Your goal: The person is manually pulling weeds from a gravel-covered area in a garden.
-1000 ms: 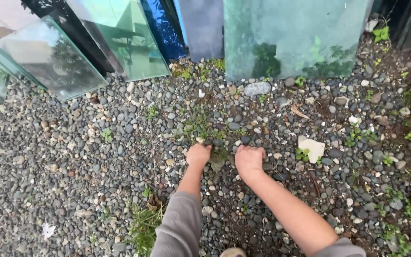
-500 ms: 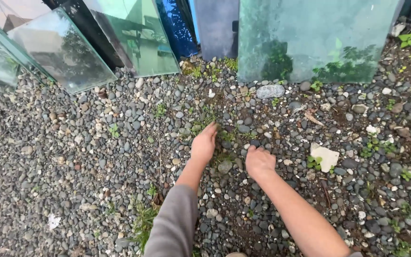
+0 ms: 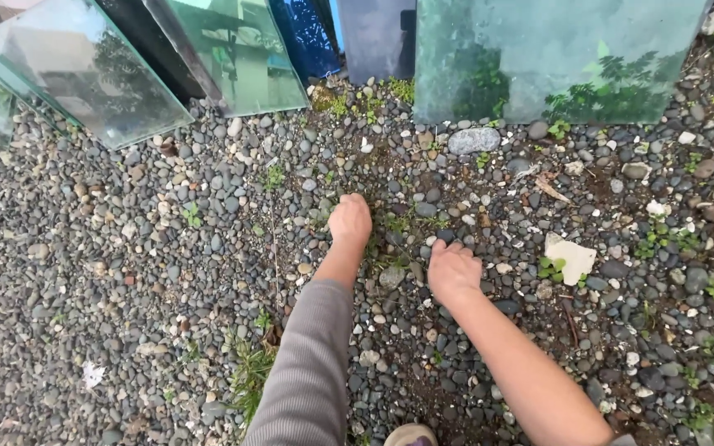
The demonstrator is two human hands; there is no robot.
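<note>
Weeds btwn left hand, right hand; gravel around.

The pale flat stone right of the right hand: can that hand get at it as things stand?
Probably yes. The right hand rests on gravel near the pale flat stone; only loose pebbles and a small weed lie between.

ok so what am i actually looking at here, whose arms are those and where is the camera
The camera sits on a person's head and looks down, so the two arms are that person's own. The left hand, in a grey sleeve, reaches forward with fingers curled down into small green weeds growing out of the gravel. The right hand, arm bare, rests closed on the pebbles beside it; whether either grip holds anything cannot be seen. Glass panes lean upright along the top edge. A pale flat stone lies right of the hands, and a shoe tip shows at the bottom.
</note>
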